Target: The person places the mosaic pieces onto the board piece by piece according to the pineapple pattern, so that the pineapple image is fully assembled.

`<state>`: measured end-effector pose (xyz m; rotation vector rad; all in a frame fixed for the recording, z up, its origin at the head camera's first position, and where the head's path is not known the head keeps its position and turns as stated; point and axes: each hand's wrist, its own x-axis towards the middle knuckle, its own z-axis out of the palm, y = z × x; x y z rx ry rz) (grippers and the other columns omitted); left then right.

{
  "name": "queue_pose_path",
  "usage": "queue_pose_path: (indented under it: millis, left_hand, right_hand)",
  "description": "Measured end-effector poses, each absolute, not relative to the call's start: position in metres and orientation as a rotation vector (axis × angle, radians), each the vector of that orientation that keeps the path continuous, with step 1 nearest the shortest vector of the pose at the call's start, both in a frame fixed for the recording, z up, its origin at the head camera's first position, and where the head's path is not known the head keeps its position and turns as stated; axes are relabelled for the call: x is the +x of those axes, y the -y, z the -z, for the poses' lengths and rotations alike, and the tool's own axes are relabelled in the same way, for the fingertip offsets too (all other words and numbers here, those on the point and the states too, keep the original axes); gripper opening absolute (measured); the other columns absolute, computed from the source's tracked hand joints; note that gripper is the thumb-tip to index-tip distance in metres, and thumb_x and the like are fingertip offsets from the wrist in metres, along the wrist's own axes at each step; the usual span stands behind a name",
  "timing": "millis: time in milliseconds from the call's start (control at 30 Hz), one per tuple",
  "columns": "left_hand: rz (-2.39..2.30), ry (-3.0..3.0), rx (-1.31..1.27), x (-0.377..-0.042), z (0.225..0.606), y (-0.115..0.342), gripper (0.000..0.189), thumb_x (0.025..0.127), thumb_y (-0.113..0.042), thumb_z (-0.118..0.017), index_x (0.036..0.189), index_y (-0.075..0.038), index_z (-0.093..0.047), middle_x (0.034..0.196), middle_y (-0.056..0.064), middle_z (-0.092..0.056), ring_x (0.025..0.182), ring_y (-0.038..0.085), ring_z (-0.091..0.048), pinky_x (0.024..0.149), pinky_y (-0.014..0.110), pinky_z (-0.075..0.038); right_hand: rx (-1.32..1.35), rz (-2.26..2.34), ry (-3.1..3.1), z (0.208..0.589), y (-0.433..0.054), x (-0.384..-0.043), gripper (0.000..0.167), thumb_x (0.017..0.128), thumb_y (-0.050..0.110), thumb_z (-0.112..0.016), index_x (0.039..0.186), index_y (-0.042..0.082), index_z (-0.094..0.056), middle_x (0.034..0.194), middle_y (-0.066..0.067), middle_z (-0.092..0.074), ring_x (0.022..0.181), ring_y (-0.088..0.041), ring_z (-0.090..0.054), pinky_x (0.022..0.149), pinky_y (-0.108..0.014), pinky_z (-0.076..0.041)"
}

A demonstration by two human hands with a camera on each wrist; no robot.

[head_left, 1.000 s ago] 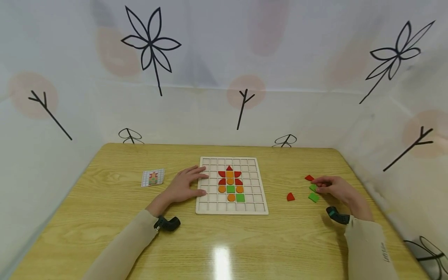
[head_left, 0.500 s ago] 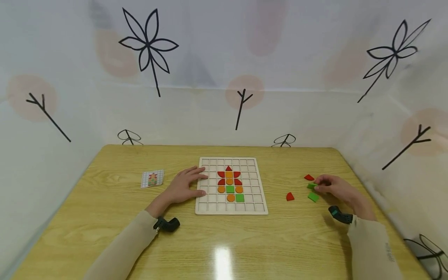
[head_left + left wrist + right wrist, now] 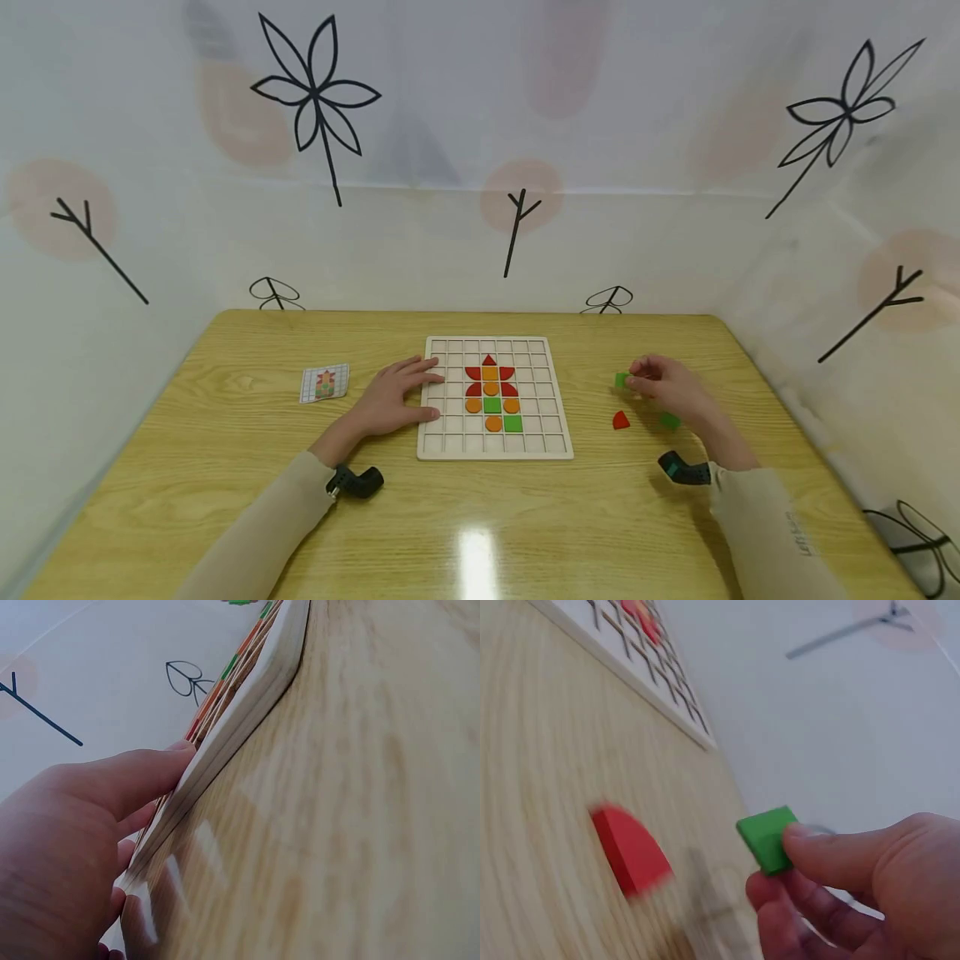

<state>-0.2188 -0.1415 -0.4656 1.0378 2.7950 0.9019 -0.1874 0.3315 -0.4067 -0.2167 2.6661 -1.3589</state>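
Note:
My left hand rests on the left edge of a white grid board, fingers spread over its rim. In the left wrist view the thumb lies on the board's rim. Between thumb and fingers my right hand pinches a green square tile, lifted off the table to the right of the board. Below that hand a red quarter-circle tile lies on the table. A second green tile lies beside it, partly behind the hand. Red, orange and green pieces form a figure on the board.
A small card printed with a coloured figure on a grid lies left of the left hand. The wooden table ends at a white printed cloth at the back and sides.
My right hand has picked up a green square tile and moved left with it, towards the board. The farther red piece is now hidden behind that hand. The left hand stays put.

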Motion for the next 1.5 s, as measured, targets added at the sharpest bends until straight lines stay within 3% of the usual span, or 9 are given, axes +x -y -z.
queue_pose_path:
  millis: [300, 800, 967, 1500]
  left_hand:
    - [-0.907, -2.792, 1.028, -0.217, 0.466, 0.143, 0.057, 0.091, -0.044, -0.070, 0.141, -0.017, -0.059, 0.159, 0.005, -0.036, 0.148, 0.034, -0.022, 0.113, 0.064, -0.017]
    - [-0.921, -2.793, 1.041, -0.217, 0.464, 0.143, 0.057, 0.091, -0.043, -0.070, 0.141, -0.017, -0.059, 0.159, 0.005, -0.035, 0.148, 0.034, -0.023, 0.113, 0.064, -0.017]
    - [-0.922, -2.793, 1.031, -0.217, 0.463, 0.141, 0.057, 0.091, -0.044, -0.070, 0.140, -0.017, -0.059, 0.159, 0.005, -0.036, 0.148, 0.034, -0.023, 0.113, 0.064, -0.017]
    - [-0.921, -2.805, 1.036, -0.217, 0.463, 0.141, 0.057, 0.091, -0.045, -0.070, 0.140, -0.018, -0.060, 0.158, 0.004, -0.037, 0.148, 0.034, -0.024, 0.112, 0.064, -0.018]
  right_hand:
    - [-0.329, 1.380, -2.652, 0.414, -0.259, -0.188, 0.019, 0.097, 0.006, -0.064, 0.113, -0.003, -0.062, 0.113, -0.017, -0.062, 0.101, -0.029, -0.061, 0.081, -0.035, -0.054]
    - [-0.628, 1.411, -2.586, 0.423, -0.160, -0.181, 0.009, 0.090, 0.002, -0.072, 0.098, 0.004, -0.068, 0.096, -0.005, -0.066, 0.086, -0.019, -0.062, 0.076, -0.029, -0.054]
    - [-0.660, 1.360, -2.614, 0.426, -0.142, -0.178, 0.009, 0.089, 0.003, -0.073, 0.095, 0.008, -0.069, 0.090, 0.001, -0.067, 0.078, -0.014, -0.061, 0.069, -0.026, -0.052]
    - [-0.713, 1.208, -2.656, 0.434, -0.132, -0.175, 0.008, 0.090, 0.008, -0.074, 0.093, 0.014, -0.070, 0.084, 0.007, -0.063, 0.077, -0.012, -0.058, 0.070, -0.027, -0.049]
